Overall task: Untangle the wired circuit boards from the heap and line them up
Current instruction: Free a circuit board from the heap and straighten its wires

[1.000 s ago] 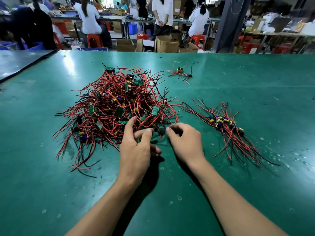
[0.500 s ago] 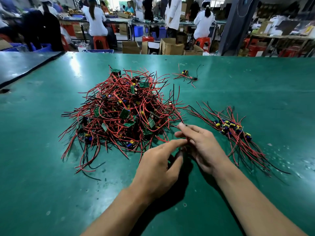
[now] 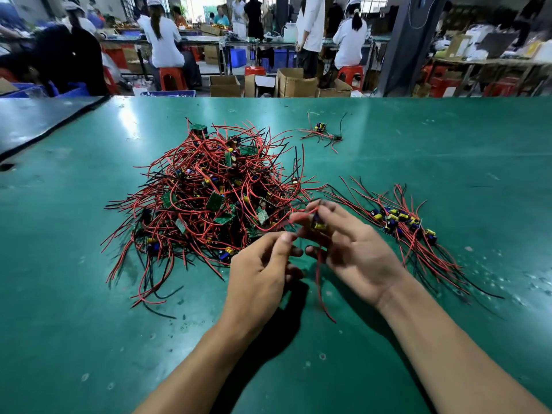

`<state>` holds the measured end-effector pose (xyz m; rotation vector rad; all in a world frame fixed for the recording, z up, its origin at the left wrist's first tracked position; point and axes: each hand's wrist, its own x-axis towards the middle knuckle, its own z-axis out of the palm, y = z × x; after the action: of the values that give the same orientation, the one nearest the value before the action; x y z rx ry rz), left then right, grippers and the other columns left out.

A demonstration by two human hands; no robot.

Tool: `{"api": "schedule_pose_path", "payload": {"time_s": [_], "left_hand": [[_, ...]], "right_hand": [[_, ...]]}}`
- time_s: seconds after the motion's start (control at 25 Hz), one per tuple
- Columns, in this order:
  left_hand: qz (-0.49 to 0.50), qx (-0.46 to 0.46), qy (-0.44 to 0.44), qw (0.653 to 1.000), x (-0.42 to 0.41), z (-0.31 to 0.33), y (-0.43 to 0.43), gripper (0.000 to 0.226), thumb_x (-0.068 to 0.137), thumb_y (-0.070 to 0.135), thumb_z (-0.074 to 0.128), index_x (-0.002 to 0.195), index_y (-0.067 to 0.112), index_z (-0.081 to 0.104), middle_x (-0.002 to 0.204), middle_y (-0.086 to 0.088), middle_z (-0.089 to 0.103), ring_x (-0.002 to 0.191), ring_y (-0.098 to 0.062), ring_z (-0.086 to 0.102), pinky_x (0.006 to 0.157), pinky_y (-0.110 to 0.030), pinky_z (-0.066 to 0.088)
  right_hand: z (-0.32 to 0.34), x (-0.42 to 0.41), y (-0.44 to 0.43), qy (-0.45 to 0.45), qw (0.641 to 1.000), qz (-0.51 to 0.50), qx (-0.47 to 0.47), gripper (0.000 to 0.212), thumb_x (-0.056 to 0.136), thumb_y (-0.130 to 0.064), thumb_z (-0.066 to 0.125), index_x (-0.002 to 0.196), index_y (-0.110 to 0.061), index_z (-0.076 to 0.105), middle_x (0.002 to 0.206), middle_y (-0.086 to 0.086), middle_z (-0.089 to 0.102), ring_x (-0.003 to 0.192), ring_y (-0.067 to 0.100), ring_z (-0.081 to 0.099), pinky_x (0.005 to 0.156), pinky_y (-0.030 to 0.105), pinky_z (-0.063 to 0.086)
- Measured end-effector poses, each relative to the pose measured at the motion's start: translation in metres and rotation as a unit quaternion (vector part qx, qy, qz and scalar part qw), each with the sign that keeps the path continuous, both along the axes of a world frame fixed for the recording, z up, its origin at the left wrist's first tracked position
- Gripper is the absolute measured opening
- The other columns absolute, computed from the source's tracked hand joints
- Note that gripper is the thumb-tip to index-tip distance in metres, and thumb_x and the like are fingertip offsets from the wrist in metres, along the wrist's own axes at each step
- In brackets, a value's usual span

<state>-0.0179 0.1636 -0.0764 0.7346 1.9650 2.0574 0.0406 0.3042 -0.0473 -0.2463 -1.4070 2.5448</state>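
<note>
Held board [image 3: 318, 225]: blurred, yellow capacitor showing; long axis unclear.
Red lead [image 3: 320, 282]: hangs from it toward 6 o'clock.
Right hand [image 3: 355, 252]: fingers half curled, tips pinching the board.
Left hand [image 3: 257, 273]: thumb and forefinger pinch a second lead [image 3: 292, 232], 9 o'clock of the board.
Heap [image 3: 209, 198]: 10 o'clock of the hands.
Lined-up row [image 3: 400, 221]: 3 o'clock, wires trailing toward 5 o'clock.
</note>
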Motion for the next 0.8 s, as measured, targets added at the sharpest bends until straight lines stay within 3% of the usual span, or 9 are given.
{"api": "schedule_pose_path", "payload": {"time_s": [0.16,0.28,0.4,0.48,0.56,0.68,0.8], "left_hand": [[-0.061,0.068,-0.1,0.991,-0.005,0.0,0.001,0.024,0.1,0.019,0.05,0.112,0.007,0.067,0.099,-0.016,0.074,0.074,-0.029,0.072,0.065,-0.035,0.06],[-0.094,0.09,-0.109,0.985,-0.008,0.0,0.001,0.022,0.096,0.02,0.055,0.109,0.009,0.068,0.102,-0.013,0.075,0.084,-0.027,0.072,0.074,-0.036,0.06],[-0.089,0.094,-0.099,0.987,-0.01,-0.003,-0.001,0.023,0.09,0.023,0.06,0.106,0.011,0.07,0.097,-0.012,0.076,0.082,-0.022,0.073,0.07,-0.034,0.06],[-0.075,0.079,-0.089,0.99,-0.011,-0.006,-0.002,0.024,0.091,0.023,0.062,0.111,0.011,0.069,0.099,-0.012,0.075,0.085,-0.024,0.071,0.075,-0.04,0.058],[-0.083,0.076,-0.094,0.989,-0.011,-0.007,-0.002,0.021,0.093,0.019,0.062,0.112,0.013,0.07,0.101,-0.013,0.075,0.086,-0.024,0.07,0.073,-0.039,0.058],[-0.086,0.053,-0.069,0.992,-0.012,-0.004,-0.002,0.013,0.094,0.017,0.061,0.1,0.018,0.072,0.093,-0.005,0.075,0.084,-0.016,0.069,0.064,-0.025,0.056],[-0.095,0.068,-0.091,0.989,-0.011,-0.004,0.001,0.009,0.095,0.012,0.059,0.102,0.012,0.065,0.087,-0.006,0.071,0.078,-0.015,0.066,0.06,-0.024,0.054]], "right_hand": [[-0.009,-0.006,-0.021,0.008,0.997,-0.022,0.074,0.013,0.089,-0.019,0.064,0.101,-0.014,0.064,0.11,0.012,0.075,0.083,0.019,0.071,0.062,0.034,0.06],[-0.012,-0.006,-0.025,0.02,0.975,-0.048,0.217,0.012,0.098,-0.008,0.06,0.109,-0.008,0.064,0.107,0.014,0.074,0.083,0.016,0.072,0.066,0.028,0.06],[-0.011,-0.004,-0.026,0.012,0.96,-0.054,0.276,0.016,0.099,-0.005,0.059,0.112,-0.007,0.066,0.106,0.019,0.073,0.082,0.021,0.073,0.069,0.028,0.059],[-0.01,-0.002,-0.025,0.001,0.947,-0.068,0.314,0.014,0.098,-0.006,0.061,0.108,-0.008,0.07,0.103,0.013,0.075,0.081,0.017,0.072,0.07,0.026,0.058],[-0.008,0.0,-0.024,-0.001,0.949,-0.077,0.305,0.01,0.096,-0.004,0.063,0.1,-0.008,0.071,0.098,0.005,0.076,0.078,0.01,0.071,0.067,0.02,0.057],[-0.006,-0.002,-0.024,0.001,0.942,-0.112,0.316,0.009,0.094,-0.002,0.064,0.094,-0.006,0.072,0.095,0.011,0.075,0.073,0.003,0.07,0.06,0.013,0.054],[-0.007,-0.004,-0.026,-0.029,0.971,-0.079,0.223,0.011,0.096,-0.006,0.062,0.098,-0.007,0.072,0.091,0.013,0.074,0.075,0.014,0.07,0.059,0.029,0.061]]}}
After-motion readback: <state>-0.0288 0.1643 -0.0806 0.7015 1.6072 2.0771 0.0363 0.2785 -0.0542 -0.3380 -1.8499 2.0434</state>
